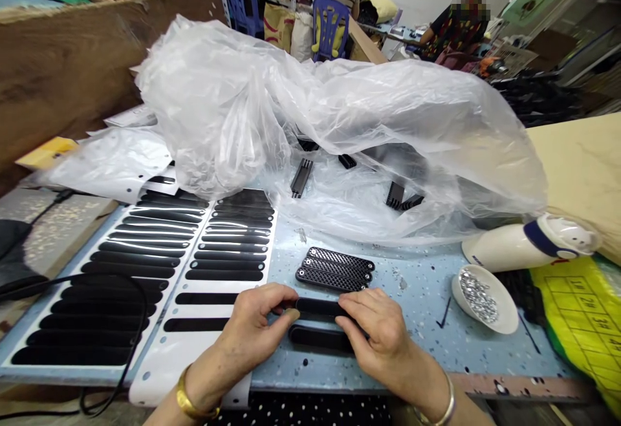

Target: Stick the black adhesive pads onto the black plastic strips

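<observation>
- My speckled blue tabletop [286, 235] bears a white bowl [507, 309] of silvery metal pieces [478, 295].
- Left of the bowl, I have three cross-hatched black strips [334, 267]; farther left, two white sheets [160, 377].
- Beyond the bowl: a cream flask [502, 245], rumpled clear plastic [218, 90].

Held bar [317, 308]: smooth. Crosshatched bars [334, 269]: rough. Sheet-mounted strips [228, 256]: smooth, glossy. Film [228, 109] toward the desk's [424, 316] rear edge: glossy, wrinkled plastic.

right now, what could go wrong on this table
The black piece held at its ends by the left hand and right hand might slip or twist. The open bowl of small metal pieces, off to the right, could spill if knocked. The black cable looping over the black strips may drag them if tugged.
</observation>
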Motion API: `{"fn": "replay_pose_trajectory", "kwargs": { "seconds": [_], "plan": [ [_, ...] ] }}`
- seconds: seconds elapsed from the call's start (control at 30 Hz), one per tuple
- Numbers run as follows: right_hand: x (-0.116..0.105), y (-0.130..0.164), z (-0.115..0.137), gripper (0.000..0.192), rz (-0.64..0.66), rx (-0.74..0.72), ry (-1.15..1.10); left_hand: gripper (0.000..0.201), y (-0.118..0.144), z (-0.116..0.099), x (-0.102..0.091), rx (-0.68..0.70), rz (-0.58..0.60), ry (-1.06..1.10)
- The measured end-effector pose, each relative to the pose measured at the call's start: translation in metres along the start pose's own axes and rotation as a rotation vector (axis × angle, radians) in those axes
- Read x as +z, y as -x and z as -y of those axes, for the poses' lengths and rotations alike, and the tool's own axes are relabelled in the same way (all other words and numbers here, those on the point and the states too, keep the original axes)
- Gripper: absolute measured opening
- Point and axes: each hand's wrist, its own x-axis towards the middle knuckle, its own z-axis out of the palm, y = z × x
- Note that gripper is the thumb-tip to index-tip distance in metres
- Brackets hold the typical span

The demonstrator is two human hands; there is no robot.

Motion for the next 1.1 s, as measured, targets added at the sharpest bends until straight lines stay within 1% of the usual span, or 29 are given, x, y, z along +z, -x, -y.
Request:
{"fn": "replay_pose_trajectory", "kwargs": {
  "seconds": [0.13,0.23,0.43,0.6,0.9,1.1],
  "plan": [
    [-0.001,-0.003,0.001,0.018,0.026,0.019,0.007,0.025,0.001,0.001,0.0,0.105,-0.023,0.025],
    [-0.001,-0.003,0.001,0.018,0.037,0.029,0.009,0.024,-0.002,0.0,-0.001,0.187,-0.024,0.032],
    [-0.002,0.0,-0.001,0.017,0.081,0.045,0.001,0.021,-0.004,0.001,-0.002,0.282,-0.021,0.006],
    [-0.003,0.0,-0.004,0.017,0.111,0.062,-0.004,0.02,-0.005,0.002,-0.002,0.329,-0.027,-0.01],
    [0.0,0.005,-0.003,0.024,0.039,0.052,-0.066,0.021,-0.006,0.005,-0.001,0.405,-0.027,-0.073],
    [0.001,0.008,-0.005,0.027,0.03,0.081,-0.121,0.021,-0.007,0.006,-0.001,0.428,-0.023,-0.091]
  ]
}}
